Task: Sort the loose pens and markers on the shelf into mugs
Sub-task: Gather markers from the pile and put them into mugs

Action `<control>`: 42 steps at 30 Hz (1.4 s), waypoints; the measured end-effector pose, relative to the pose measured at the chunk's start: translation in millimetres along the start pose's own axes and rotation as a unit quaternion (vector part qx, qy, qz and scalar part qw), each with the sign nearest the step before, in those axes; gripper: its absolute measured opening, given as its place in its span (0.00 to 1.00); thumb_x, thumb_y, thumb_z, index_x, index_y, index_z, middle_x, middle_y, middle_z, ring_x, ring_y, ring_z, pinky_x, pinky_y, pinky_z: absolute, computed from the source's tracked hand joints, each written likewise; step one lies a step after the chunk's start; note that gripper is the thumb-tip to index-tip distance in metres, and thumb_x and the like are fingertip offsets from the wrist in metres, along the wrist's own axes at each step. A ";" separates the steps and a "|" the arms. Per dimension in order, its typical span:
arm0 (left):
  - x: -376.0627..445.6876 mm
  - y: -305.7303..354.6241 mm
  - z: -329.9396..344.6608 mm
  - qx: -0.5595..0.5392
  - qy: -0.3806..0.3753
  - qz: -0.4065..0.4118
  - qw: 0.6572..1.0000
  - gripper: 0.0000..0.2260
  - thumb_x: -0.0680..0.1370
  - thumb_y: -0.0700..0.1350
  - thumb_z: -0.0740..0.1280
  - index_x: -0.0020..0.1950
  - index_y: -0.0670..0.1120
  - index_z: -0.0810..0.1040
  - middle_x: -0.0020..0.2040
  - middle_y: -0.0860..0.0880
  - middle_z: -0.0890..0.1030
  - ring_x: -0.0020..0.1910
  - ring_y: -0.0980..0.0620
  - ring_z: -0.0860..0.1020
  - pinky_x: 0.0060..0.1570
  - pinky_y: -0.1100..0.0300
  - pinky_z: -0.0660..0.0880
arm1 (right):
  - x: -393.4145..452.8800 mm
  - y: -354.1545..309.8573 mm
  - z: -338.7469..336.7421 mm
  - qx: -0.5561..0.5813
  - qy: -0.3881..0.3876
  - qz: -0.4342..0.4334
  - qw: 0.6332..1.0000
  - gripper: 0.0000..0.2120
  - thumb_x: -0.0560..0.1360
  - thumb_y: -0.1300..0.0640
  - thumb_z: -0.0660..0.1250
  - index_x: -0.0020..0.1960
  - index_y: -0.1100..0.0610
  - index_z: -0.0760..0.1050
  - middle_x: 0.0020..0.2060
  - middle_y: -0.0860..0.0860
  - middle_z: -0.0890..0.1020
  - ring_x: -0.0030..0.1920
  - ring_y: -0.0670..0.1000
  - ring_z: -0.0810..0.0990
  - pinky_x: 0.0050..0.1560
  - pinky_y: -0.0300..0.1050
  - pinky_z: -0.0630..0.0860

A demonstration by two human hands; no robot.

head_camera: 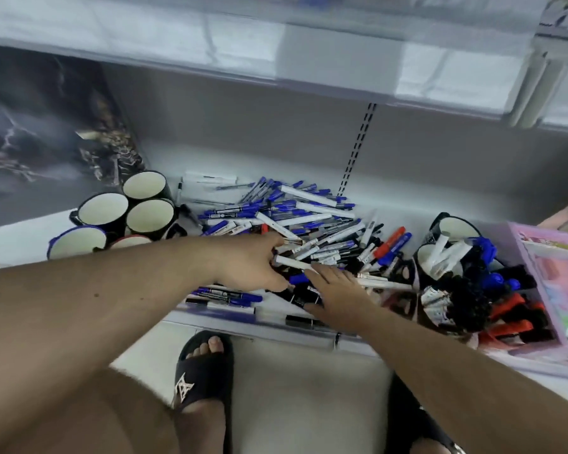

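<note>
1. Lying mid-shelf, the pen pile (295, 231) spreads between the empty mugs (145, 214) on the left and the filled mugs (446, 253) on the right.
2. Left hand (250, 263) grips white markers (292, 262).
3. Right hand (338, 290) rests flat, fingers straight, on the pile's near edge.

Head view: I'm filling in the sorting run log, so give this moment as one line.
left hand: grips white-barrelled markers | right hand: flat on loose pen pile | empty black white-lined mugs: left | filled mugs: right
</note>
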State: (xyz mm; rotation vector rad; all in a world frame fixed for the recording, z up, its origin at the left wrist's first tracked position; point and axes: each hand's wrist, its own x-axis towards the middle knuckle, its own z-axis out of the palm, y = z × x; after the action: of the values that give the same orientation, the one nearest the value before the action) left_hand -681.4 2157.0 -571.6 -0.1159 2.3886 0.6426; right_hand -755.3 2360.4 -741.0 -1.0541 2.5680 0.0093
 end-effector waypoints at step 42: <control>6.7 -17.4 -19.7 -0.090 -0.025 -0.060 0.994 0.36 0.75 0.54 0.70 0.78 0.53 0.56 0.65 0.53 0.76 0.63 0.52 0.74 0.66 0.53 0.70 | 81.3 -1.8 -43.9 0.161 0.110 0.134 0.972 0.17 0.69 0.54 0.72 0.53 0.51 0.67 0.39 0.48 0.78 0.40 0.52 0.77 0.39 0.45 0.76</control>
State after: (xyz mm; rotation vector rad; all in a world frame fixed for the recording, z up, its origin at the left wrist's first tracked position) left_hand -693.8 2133.0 -569.9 -0.3136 2.2531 0.7927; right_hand -821.7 2297.8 -726.8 -0.6120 2.7626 -0.4633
